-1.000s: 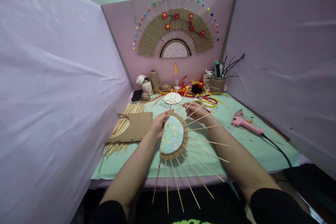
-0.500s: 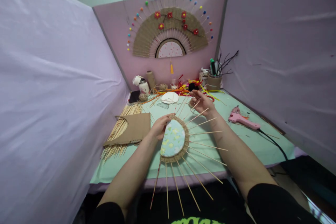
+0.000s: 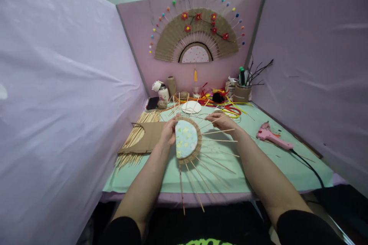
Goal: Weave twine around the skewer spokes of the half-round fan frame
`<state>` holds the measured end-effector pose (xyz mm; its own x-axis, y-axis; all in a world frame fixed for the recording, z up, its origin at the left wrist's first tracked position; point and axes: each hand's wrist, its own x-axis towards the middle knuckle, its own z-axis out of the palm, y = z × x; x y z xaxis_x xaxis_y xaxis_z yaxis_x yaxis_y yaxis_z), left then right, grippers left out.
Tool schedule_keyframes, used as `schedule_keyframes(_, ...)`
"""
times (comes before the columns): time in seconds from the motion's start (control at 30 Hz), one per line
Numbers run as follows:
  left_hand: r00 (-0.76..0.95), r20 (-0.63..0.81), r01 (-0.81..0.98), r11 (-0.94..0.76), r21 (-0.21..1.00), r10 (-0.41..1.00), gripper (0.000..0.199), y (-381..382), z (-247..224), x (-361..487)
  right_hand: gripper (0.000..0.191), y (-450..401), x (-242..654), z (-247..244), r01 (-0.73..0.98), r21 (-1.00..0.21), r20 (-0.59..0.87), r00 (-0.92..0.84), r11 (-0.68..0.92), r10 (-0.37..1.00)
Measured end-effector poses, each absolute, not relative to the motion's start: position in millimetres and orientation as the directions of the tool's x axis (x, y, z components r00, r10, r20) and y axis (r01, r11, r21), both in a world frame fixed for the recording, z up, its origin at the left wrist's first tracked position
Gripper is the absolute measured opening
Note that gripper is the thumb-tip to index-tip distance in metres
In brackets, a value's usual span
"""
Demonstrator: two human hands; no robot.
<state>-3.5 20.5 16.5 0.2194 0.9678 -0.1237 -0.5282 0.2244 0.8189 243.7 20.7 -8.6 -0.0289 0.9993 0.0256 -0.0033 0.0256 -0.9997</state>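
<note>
The semicircular woven fan was between the forearms, above the mint-green tabletop, in the head view. The left hand pinched its upper end near the straight edge. The right hand was beside the radiating sticks, fingers bent; whether they gripped thin twine could not be told.

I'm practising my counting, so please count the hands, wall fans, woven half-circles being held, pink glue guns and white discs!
Hands (left hand, right hand): 2
Wall fan: 1
Held woven half-circle: 1
Pink glue gun: 1
White disc: 1
Total: 6
</note>
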Motion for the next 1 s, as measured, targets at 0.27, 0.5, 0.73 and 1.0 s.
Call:
schedule_keyframes(0.27, 0.300, -0.129, -0.565, 0.285, 0.774, 0.945, 0.047, 8.6, 23.7, -2.3, 0.027, 5.8, 241.1, 1.9, 0.220, -0.975, -0.072, -0.295, -0.005, 0.953)
schedule_keyframes(0.5, 0.359, -0.170, -0.540, 0.353, 0.764, 0.918, 0.031, 4.9, 26.1, -2.2, 0.023, 2.4, 244.4, 6.3, 0.254, -0.966, -0.133, -0.363, -0.039, 0.922)
schedule_keyframes(0.73, 0.339, -0.083, -0.512, 0.258, 0.819, 0.937, 0.024, 5.9, 23.7, 0.0, 0.022, 1.3, 249.0, 6.1, 0.208, -0.978, -0.111, -0.380, -0.032, 0.918)
schedule_keyframes(1.0, 0.379, -0.042, -0.552, 0.262, 0.791, 0.925, 0.040, 4.2, 27.4, -0.3, 0.024, 1.2, 251.7, 7.6, 0.172, -0.984, -0.104, -0.352, -0.045, 0.930)
